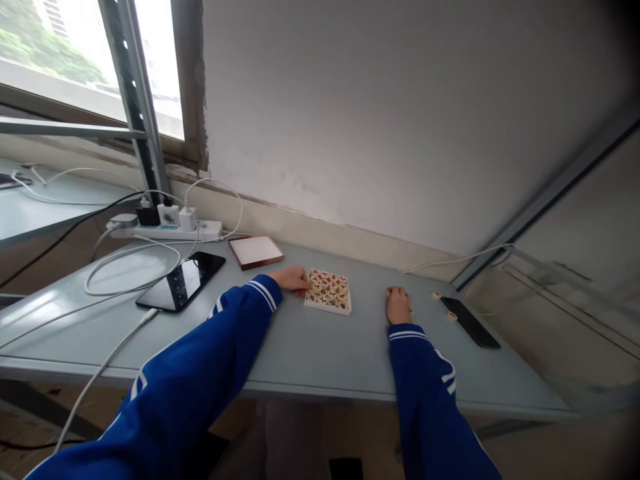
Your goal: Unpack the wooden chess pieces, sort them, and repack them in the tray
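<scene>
Touching a xiangqi tray [345,308], left hand [293,279] lies flat; right hand [399,305] curls near phone [470,322].

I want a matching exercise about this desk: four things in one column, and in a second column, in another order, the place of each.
Things:
1. Left hand
2. Right hand
3. Power strip
4. Glossy smartphone

Places:
A. Beside a coiled white cable
B. At the edge of a Chinese chess tray
C. Below the window
D. Between that tray and a black phone

Right pairs: 1-B, 2-D, 3-C, 4-A

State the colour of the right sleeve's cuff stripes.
White, on the blue right sleeve; head view.
</scene>
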Motion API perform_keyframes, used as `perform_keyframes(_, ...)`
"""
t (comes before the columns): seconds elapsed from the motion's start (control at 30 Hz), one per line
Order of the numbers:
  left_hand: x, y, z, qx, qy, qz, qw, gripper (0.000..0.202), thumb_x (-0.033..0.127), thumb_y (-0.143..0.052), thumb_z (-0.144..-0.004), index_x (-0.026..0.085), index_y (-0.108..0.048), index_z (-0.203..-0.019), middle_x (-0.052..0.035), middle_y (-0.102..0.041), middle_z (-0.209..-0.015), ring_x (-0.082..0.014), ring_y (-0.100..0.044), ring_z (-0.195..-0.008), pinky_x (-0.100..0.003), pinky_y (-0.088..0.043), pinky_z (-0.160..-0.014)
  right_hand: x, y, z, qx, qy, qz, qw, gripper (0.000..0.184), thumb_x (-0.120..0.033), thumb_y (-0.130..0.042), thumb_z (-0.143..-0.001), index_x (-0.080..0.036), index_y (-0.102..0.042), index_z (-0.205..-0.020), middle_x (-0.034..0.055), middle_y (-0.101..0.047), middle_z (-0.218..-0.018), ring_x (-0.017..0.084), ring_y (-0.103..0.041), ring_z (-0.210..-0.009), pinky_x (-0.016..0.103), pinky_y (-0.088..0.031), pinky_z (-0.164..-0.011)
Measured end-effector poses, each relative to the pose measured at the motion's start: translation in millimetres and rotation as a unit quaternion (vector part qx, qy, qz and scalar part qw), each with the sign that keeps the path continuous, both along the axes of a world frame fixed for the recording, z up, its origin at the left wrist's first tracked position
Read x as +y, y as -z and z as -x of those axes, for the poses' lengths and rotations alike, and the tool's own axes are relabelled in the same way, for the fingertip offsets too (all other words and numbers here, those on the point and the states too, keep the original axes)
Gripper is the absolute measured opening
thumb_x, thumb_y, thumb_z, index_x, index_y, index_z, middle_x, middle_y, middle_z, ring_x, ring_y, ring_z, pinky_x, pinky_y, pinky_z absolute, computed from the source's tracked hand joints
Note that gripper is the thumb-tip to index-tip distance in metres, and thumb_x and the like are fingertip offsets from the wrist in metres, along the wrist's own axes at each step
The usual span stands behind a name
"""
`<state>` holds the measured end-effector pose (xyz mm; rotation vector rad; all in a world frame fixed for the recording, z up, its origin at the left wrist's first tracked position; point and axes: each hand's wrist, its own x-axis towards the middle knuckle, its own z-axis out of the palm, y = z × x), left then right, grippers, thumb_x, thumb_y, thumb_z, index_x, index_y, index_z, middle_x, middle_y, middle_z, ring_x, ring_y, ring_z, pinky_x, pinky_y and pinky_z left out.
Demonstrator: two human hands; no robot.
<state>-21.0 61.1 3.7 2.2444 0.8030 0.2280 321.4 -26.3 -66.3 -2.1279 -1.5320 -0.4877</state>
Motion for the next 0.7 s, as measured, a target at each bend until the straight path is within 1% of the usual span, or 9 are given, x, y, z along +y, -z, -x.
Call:
perform_keyframes(0.17,6,4.3,-4,0.009,-0.052,-0.063,0.997,0.03,0.026,-0.046,-0.072,0.013,-0.058,-0.046,0.0009,-0.05,-0.041,-0.0081,-0.041,-0.042,-0.019,-0.031,-0.047,2,-6.9,7,0.038,-0.015,-0.007,0.999,0.027,-0.016,-0.033,-0.078,-0.013,-0.058,-0.087,0.014,-0.05,-0.094,0.022,-0.047,-0.087,0.033,-0.037,-0.078)
perform_keyframes(0.3,9,8.4,-7,0.002,-0.093,-0.106,0.99,0.029,0.026,-0.045,-0.072,0.013,-0.057,-0.049,0.0007,-0.049,-0.042,-0.0088,-0.042,-0.044,-0.02,-0.031,-0.049,0,-15.4,11,0.062,-0.039,-0.017,0.997,0.027,-0.015,-0.034,-0.077,-0.013,-0.06,-0.084,0.013,-0.05,-0.093,0.019,-0.052,-0.079,0.031,-0.04,-0.076)
perform_keyframes(0.37,10,10.8,-7,0.001,-0.107,-0.125,0.986,0.029,0.027,-0.046,-0.073,0.012,-0.057,-0.051,0.0005,-0.05,-0.044,-0.0091,-0.042,-0.046,-0.02,-0.031,-0.05,1,-23.1,20,0.066,-0.053,-0.022,0.996,0.025,-0.016,-0.037,-0.077,-0.013,-0.06,-0.085,0.0119,-0.051,-0.091,0.018,-0.053,-0.078,0.031,-0.041,-0.076)
perform_keyframes(0.4,10,11.9,-7,-0.001,-0.111,-0.134,0.985,0.029,0.028,-0.046,-0.073,0.012,-0.058,-0.052,0.0005,-0.05,-0.045,-0.0091,-0.041,-0.047,-0.021,-0.03,-0.05,2,-28.0,28,0.075,-0.074,-0.025,0.994,0.023,-0.018,-0.039,-0.077,-0.013,-0.06,-0.087,0.0114,-0.053,-0.091,0.018,-0.053,-0.079,0.031,-0.041,-0.077)
perform_keyframes(0.47,9,13.7,-7,-0.008,-0.114,-0.146,0.983,0.03,0.03,-0.045,-0.074,0.012,-0.059,-0.054,0.0003,-0.05,-0.047,-0.0091,-0.04,-0.048,-0.021,-0.03,-0.05,5,-39.3,51,0.119,-0.148,-0.02,0.982,0.024,-0.024,-0.044,-0.078,-0.013,-0.059,-0.094,0.0096,-0.056,-0.09,0.017,-0.054,-0.079,0.03,-0.042,-0.075)
perform_keyframes(0.57,8,14.9,-6,-0.013,-0.114,-0.149,0.982,0.031,0.03,-0.043,-0.075,0.012,-0.06,-0.056,0.0002,-0.051,-0.049,-0.009,-0.039,-0.048,-0.021,-0.029,-0.05,10,-56.1,95,0.198,-0.269,0.004,0.943,0.03,-0.032,-0.049,-0.078,-0.015,-0.056,-0.102,0.0062,-0.06,-0.088,0.015,-0.054,-0.074,0.027,-0.043,-0.068)
perform_keyframes(0.63,8,15.4,-6,-0.01,-0.113,-0.149,0.982,0.029,0.028,-0.043,-0.075,0.011,-0.06,-0.057,0.0003,-0.051,-0.05,-0.0088,-0.039,-0.049,-0.02,-0.029,-0.05,11,-63.6,120,0.197,-0.31,0.016,0.93,0.028,-0.033,-0.05,-0.078,-0.017,-0.057,-0.099,0.0042,-0.059,-0.085,0.014,-0.053,-0.071,0.027,-0.043,-0.067)
perform_keyframes(0.7,9,16.4,-6,-0.006,-0.114,-0.153,0.982,0.028,0.026,-0.043,-0.074,0.011,-0.06,-0.058,0.0005,-0.05,-0.05,-0.0087,-0.039,-0.049,-0.02,-0.029,-0.05,12,-66.5,134,0.172,-0.33,0.018,0.928,0.024,-0.033,-0.049,-0.079,-0.019,-0.06,-0.094,0.0035,-0.058,-0.086,0.014,-0.052,-0.075,0.028,-0.042,-0.072)
